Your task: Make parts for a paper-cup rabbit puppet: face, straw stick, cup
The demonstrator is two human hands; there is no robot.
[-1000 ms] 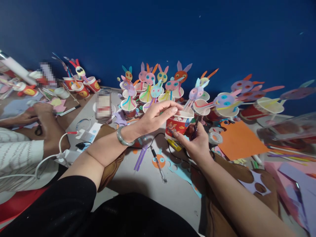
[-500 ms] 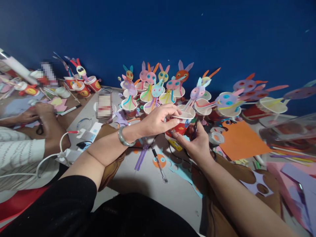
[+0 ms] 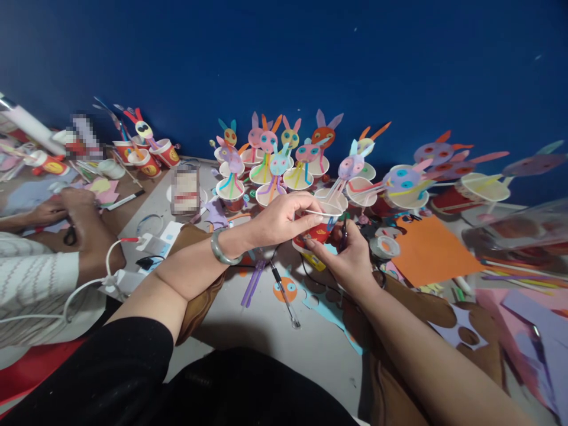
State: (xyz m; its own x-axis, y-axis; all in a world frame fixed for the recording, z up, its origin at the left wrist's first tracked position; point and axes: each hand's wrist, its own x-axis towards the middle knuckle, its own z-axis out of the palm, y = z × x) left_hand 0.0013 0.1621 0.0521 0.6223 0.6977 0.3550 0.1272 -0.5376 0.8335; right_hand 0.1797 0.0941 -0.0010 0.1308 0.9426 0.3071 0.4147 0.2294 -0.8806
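My left hand (image 3: 284, 220) is closed on the rim and near side of a red paper cup (image 3: 314, 232) with a pale inside. Against the cup's lower right side, my right hand (image 3: 348, 257) curls its fingers, the thumb pressed to the red wall. A dark, narrow object (image 3: 344, 231) shows at the right fingers; its kind is unclear. Just behind the held cup, a lilac paper rabbit head (image 3: 350, 168) rises on pale strips. Below the hands lie a pen (image 3: 284, 293), an orange paper face (image 3: 284, 289) and purple strips (image 3: 254, 284).
Several cups with paper rabbit heads (image 3: 268, 142) stand along the blue wall (image 3: 284, 53). Orange paper (image 3: 437, 251) and a tape roll (image 3: 384, 246) lie at right. Left are white cables (image 3: 109, 260), a power strip (image 3: 164, 239) and another person's hands (image 3: 75, 210).
The view has shifted slightly, moving most things a little left. Both hands stay at the red cup, the right hand a touch closer in under it.
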